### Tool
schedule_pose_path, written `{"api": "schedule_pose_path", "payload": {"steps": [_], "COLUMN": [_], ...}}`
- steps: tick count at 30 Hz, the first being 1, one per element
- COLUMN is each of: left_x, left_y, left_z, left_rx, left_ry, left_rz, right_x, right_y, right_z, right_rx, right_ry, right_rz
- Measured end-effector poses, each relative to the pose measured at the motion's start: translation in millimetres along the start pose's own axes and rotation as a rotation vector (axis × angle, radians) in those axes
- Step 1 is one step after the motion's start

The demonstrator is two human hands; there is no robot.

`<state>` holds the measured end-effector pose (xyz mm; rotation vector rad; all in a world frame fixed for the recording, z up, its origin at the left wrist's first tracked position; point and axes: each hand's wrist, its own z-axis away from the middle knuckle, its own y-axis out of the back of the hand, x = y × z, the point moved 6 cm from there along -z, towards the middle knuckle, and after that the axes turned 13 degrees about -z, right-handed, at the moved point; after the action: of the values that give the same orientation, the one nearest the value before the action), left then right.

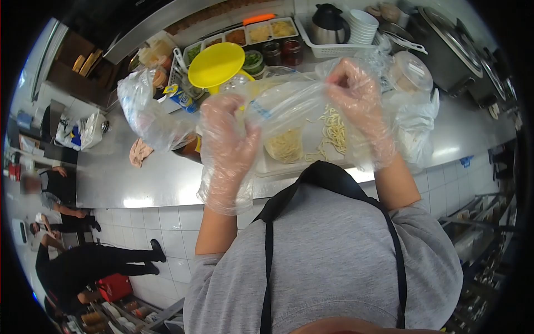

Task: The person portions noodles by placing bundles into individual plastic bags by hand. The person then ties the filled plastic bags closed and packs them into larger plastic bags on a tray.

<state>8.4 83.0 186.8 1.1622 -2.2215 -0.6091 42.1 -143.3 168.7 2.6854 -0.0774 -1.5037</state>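
A clear plastic bag (289,106) with blue print stretches between my hands, and pale noodles (284,146) lie in its lower end. My left hand (229,142), in a clear disposable glove, has its fingers curled on the bag's left side. On the other side, my gloved right hand (359,92) pinches the bag's upper edge. Below the bag sits a light tray (272,166) with loose noodles (334,132) on its right part. The fingertips of my left hand are partly hidden by the shiny plastic.
A yellow bowl (217,64) stands behind my left hand. Crumpled plastic bags (147,111) lie at the left, a white bag (414,125) at the right. Ingredient containers (258,33), jars and a thermal jug (328,28) line the back. Other people (94,261) are at far left.
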Motion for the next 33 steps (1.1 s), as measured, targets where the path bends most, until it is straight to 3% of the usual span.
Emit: {"api": "schedule_pose_path", "payload": {"steps": [1,3,4,8,10,13,16,21,23,25,29,33], "left_x": [5.2,38.5,42.3,42.9,43.6,54.1,71.3,66.7,44.2,25.4,4.2,9.0], "left_y": [-1.8,-10.0,-17.3,-39.5,-61.3,-95.3,-142.5,-187.5,-217.4,-241.3,-257.8,-243.9], "left_z": [-2.2,-1.9,-4.7,-25.1,-25.9,-5.0,30.8,42.3,45.3,64.0,72.4,63.7], "left_rx": [-0.008,-0.100,-0.210,-0.241,-0.203,-0.208,-0.375,-0.648,-0.881,-0.869,-0.810,-0.928], "left_ry": [-0.007,-0.445,-0.438,-0.352,-0.373,-0.372,-0.360,-0.390,-0.251,-0.260,-0.240,-0.147], "left_rz": [0.014,0.037,-0.039,-0.214,-0.221,-0.115,0.021,-0.013,-0.176,-0.203,-0.212,-0.241], "right_x": [-0.3,0.7,-0.2,15.2,74.1,139.3,163.4,146.0,142.2,140.8,139.5,151.6], "right_y": [9.6,25.2,32.9,56.3,54.1,63.9,42.8,33.1,37.9,41.4,49.7,54.7], "right_z": [0.2,-2.2,-2.2,-2.4,9.9,21.4,39.3,87.9,97.3,108.7,119.8,127.4], "right_rx": [0.043,0.064,0.070,-0.075,-0.391,-0.554,-0.713,-0.977,-1.052,-1.130,-1.035,-1.012], "right_ry": [0.025,0.028,0.034,-0.116,-0.518,-0.570,-0.469,-0.473,-0.568,-0.667,-0.867,-0.944], "right_rz": [0.106,0.191,0.268,0.219,0.006,0.767,0.933,0.771,0.744,0.713,0.643,0.516]}}
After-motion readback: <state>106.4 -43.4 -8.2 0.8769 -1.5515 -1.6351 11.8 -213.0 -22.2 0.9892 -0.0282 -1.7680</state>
